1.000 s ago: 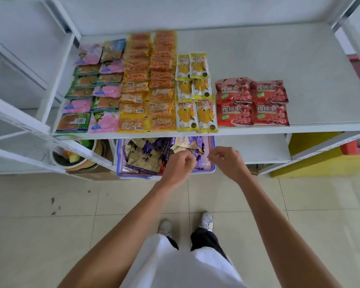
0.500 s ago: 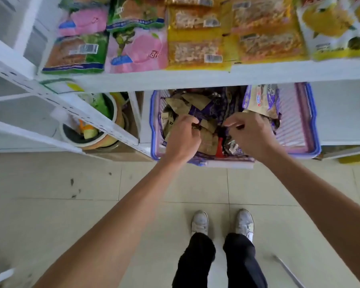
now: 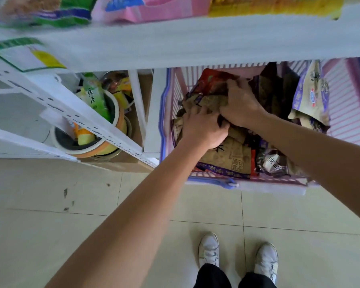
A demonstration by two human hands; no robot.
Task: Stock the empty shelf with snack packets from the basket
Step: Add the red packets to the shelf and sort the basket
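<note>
A pink and blue plastic basket (image 3: 345, 113) sits under the white shelf (image 3: 195, 42), filled with brown, purple and red snack packets. Both my hands are down inside it. My left hand (image 3: 202, 127) has its fingers curled round the edge of a brown snack packet (image 3: 226, 156) in the pile. My right hand (image 3: 240, 102) sits just behind it, with its fingers curled into more brown packets (image 3: 204, 102) next to a red packet (image 3: 212, 77). The fingertips of both hands are hidden among the packets. Pink, green and yellow packets lie blurred on the shelf at the top edge.
A round tub (image 3: 96, 142) holding a green bottle (image 3: 94, 100) and other items stands at the left under the slanted white shelf frame (image 3: 77, 113). A cream and purple packet (image 3: 312, 94) leans at the basket's right side. Beige floor tiles and my white shoes (image 3: 237, 252) are below.
The camera dropped and closed in on the basket. Both hands went from its front rim deeper into the packet pile, and they now sit close together, gripping brown packets.
</note>
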